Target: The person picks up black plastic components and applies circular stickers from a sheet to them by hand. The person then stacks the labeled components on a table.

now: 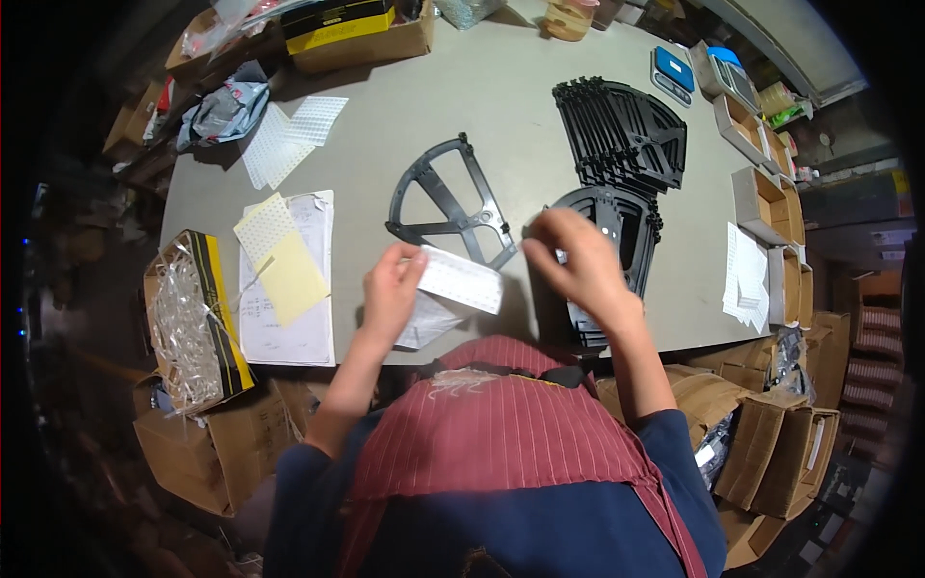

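White sheet (464,281): one in hand, small marks in rows, over the near part of the table (385,106).
Left hand (391,281): thumb and fingers clamped on the sheet's left end.
Right hand (586,272): fingers curled; from here I can't tell if they grip anything.
Loose frame (440,199): one, black, fan-shaped, lying flat.
Piled frames (631,135): black, overlapping, can't count.

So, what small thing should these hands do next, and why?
Perhaps bring the right hand to the free end of the white sheet to steady it: the left hand grips it only near its left end, and the right hand is close by.
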Tool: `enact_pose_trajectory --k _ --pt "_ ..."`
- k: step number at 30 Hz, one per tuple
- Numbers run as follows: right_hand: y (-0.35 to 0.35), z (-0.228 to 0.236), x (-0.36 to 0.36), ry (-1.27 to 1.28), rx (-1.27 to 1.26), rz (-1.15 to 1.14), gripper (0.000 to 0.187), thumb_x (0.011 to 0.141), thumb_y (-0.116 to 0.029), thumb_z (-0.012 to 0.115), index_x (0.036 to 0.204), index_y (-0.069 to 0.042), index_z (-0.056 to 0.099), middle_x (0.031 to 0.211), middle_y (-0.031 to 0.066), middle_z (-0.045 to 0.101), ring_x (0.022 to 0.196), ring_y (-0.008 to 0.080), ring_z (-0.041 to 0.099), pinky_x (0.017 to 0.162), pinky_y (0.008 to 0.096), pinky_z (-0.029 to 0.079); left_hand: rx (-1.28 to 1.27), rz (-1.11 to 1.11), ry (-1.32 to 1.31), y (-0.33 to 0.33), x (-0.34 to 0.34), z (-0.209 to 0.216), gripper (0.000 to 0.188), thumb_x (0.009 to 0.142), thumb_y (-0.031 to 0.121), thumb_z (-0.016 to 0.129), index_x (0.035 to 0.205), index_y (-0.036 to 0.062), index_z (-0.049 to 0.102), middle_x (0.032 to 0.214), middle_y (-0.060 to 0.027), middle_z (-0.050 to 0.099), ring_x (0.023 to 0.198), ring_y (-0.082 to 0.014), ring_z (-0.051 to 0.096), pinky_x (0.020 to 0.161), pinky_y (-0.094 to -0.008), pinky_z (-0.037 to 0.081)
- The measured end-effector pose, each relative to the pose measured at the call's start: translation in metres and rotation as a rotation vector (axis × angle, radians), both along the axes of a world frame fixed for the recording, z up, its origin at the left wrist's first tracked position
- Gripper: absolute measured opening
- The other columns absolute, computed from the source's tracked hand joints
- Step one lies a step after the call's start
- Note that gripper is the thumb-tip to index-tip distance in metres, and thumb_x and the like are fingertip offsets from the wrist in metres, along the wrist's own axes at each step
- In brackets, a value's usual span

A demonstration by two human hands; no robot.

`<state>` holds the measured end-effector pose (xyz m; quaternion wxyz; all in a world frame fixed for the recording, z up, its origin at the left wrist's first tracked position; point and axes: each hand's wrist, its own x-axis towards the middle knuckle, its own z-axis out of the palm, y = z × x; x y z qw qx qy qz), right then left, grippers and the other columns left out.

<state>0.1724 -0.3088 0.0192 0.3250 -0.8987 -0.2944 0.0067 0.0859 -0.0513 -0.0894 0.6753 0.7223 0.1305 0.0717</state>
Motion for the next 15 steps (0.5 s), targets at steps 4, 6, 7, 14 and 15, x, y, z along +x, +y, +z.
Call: enact_pose_trajectory --k 4,6,7,14,15 --pt "0.057 -0.001 -0.007 -0.050 0.142 0.288 0.030 0.077 -0.005 0.070 0.105 -0.003 0.059 0.099 0.0138 0.060 0.095 0.0356 0.059 0.082 0.0417 0.048 0.140 -0.072 -0.013 -0.022 0.001 0.044 0.016 0.098 0.016 0.062 0.093 0.0010 0.059 0.060 -0.0034 0.057 0.056 -0.0055 0.044 0.049 -0.0289 0.037" --pt "0.068 -0.001 -0.006 -0.083 0.122 0.324 0.032 0.075 -0.003 0.069 0.105 -0.004 0.058 0.097 0.0135 0.059 0.095 0.0354 0.059 0.082 0.0416 0.048 0.109 -0.044 -0.065 -0.022 -0.004 0.042 0.016 0.098 0.016 0.061 0.093 0.0006 0.059 0.060 -0.0033 0.055 0.057 -0.0057 0.044 0.050 -0.0284 0.037" --pt "0.074 -0.002 -0.004 -0.114 0.093 0.340 0.034 0.073 -0.001 0.068 0.105 -0.004 0.058 0.096 0.0131 0.059 0.094 0.0352 0.059 0.083 0.0416 0.047 0.114 -0.022 -0.064 -0.017 -0.005 0.041 0.016 0.098 0.016 0.061 0.093 0.0006 0.059 0.060 -0.0033 0.055 0.057 -0.0057 0.044 0.050 -0.0284 0.037" --pt "0.100 -0.021 0.005 -0.037 0.100 0.458 0.029 0.071 0.000 0.066 0.099 -0.004 0.059 0.096 0.0131 0.058 0.093 0.0355 0.057 0.083 0.0423 0.046 0.108 -0.034 0.035 0.002 -0.022 0.036 0.015 0.101 0.014 0.057 0.097 -0.0002 0.059 0.072 0.0001 0.057 0.069 -0.0040 0.047 0.060 -0.0236 0.040" --pt "0.103 -0.023 0.006 -0.037 0.095 0.468 0.029 0.071 0.000 0.066 0.099 -0.004 0.059 0.096 0.0131 0.058 0.093 0.0355 0.057 0.083 0.0423 0.046 0.114 -0.008 0.001 0.003 -0.021 0.032 0.016 0.099 0.015 0.058 0.094 -0.0003 0.059 0.064 -0.0033 0.056 0.062 -0.0061 0.047 0.055 -0.0275 0.040"
